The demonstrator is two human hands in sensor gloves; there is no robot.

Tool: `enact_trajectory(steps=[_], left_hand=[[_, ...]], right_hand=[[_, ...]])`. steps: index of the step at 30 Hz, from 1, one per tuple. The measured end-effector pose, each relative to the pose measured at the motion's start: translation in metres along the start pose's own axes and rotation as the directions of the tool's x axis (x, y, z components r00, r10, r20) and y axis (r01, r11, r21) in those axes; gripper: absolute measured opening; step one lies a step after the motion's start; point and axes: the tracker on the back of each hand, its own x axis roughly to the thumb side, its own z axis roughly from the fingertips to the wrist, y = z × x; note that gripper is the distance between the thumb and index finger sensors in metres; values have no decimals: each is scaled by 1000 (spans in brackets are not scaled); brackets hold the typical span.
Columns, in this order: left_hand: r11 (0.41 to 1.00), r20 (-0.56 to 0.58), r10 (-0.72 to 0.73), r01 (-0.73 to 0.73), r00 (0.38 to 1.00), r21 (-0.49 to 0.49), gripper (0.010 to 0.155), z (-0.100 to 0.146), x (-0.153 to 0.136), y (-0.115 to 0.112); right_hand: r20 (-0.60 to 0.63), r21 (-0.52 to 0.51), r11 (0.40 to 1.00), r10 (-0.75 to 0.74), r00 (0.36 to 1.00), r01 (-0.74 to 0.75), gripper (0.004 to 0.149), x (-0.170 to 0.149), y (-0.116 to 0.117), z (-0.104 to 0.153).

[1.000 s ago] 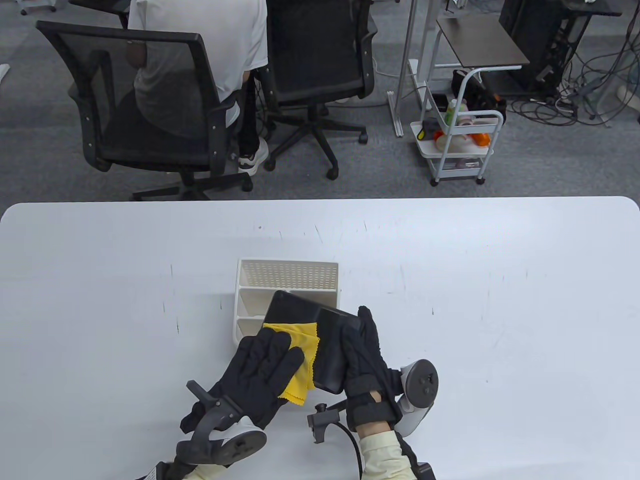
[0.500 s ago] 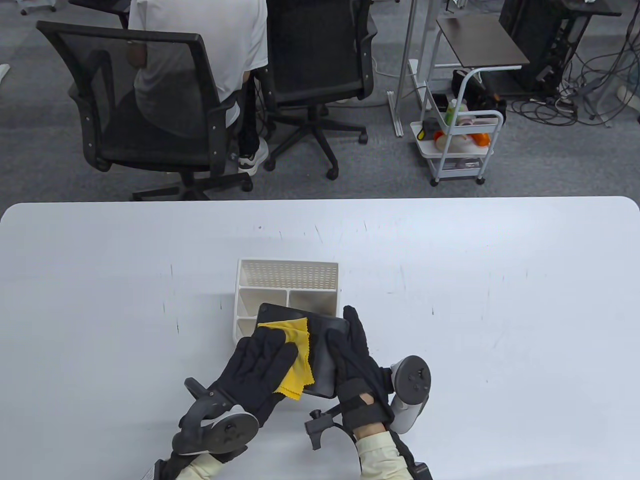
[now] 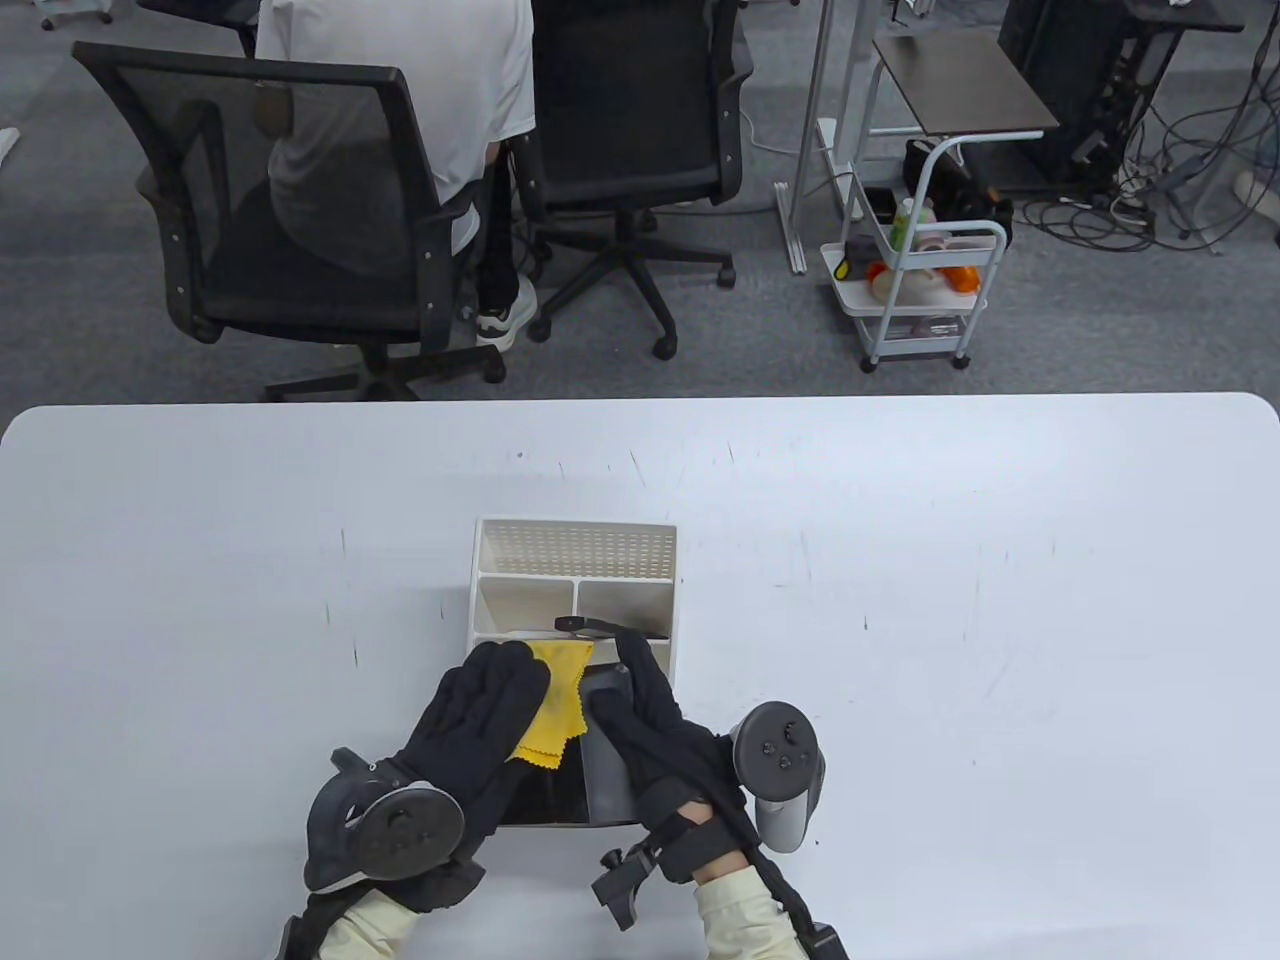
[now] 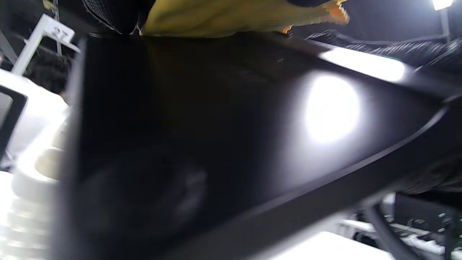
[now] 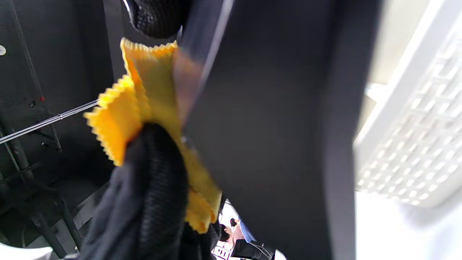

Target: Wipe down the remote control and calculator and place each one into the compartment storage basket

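My right hand [image 3: 645, 700] grips a black calculator [image 3: 607, 765] by its right side and holds it tilted steeply just in front of the white compartment basket [image 3: 575, 525]. The straight fingers of my left hand [image 3: 495, 695] press a yellow cloth [image 3: 555, 700] against the calculator's face. The calculator's dark, glossy face [image 4: 216, 126] fills the left wrist view, with the cloth [image 4: 234, 18] at its top edge. In the right wrist view the cloth [image 5: 144, 94] is folded over a left finger against the calculator [image 5: 274, 126], and the perforated basket wall [image 5: 408, 144] stands behind. No remote control shows.
The white table [image 3: 950, 600] stretches wide on both sides of the basket. Beyond its far edge stand two black office chairs [image 3: 300, 200], one with a person seated in it, and a white rolling cart [image 3: 920, 290].
Both hands have drawn the calculator and cloth toward me and a little left. The calculator has tipped up steeper, uncovering the basket's compartments.
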Motion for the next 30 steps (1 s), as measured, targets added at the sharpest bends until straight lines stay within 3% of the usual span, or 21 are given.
enact_trajectory(steps=[2,6,18,22,26,30], left_hand=[[1000,-19,1,-1,1000,7,58,0,-1,1],[989,-83,-149,148,985,-8,58,3,-10,2],[1000,48,-20,20,999,-1,58,2,3,-8],[999,86,-10,14,996,-51,58,2,16,-15],[992,172,-103,115,980,-57,58,0,34,-23],[967,184,-233,248,955,-63,65,-1,35,-28]], right_hand=[[2,-11,1000,-13,1000,13,70,1,-2,0],[7,-60,997,-49,999,49,69,1,-8,1],[-8,-44,999,-19,1000,19,69,-3,-5,1],[-18,-132,989,-64,998,61,69,-5,-12,2],[-8,-227,963,-152,988,146,69,-8,-29,4],[-28,-307,929,-224,974,205,69,-9,-34,6]])
